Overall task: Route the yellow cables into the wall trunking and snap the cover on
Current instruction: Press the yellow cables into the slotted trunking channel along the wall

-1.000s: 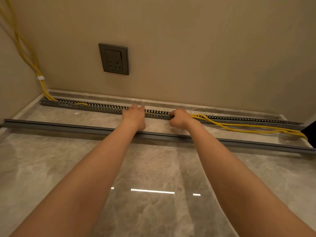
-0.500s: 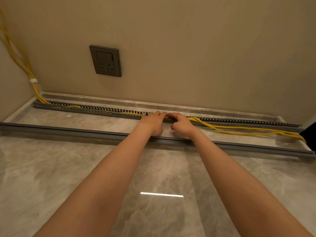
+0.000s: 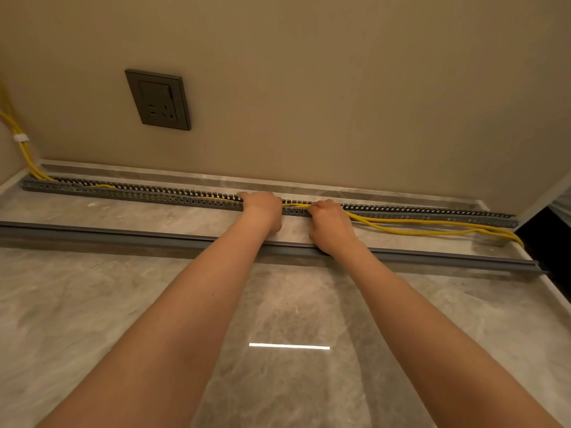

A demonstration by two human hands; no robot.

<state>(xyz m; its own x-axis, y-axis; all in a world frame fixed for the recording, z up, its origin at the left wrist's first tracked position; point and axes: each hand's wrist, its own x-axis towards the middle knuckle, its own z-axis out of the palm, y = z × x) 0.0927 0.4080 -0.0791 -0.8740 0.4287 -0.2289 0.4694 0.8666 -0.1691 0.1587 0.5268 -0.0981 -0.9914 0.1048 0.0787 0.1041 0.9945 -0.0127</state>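
The slotted grey trunking (image 3: 139,194) lies on the marble floor (image 3: 92,304) along the foot of the wall, below a dark socket (image 3: 158,99). The yellow cables (image 3: 417,225) sit inside the channel on the left; right of the hands they lie loose on the floor, just beside the trunking. The left hand (image 3: 262,210) rests on the channel, fingers curled over it (grip state cannot be told). The right hand (image 3: 330,222) is clenched on the cables at the trunking edge. The cover (image 3: 123,234) lies apart, nearer the person.
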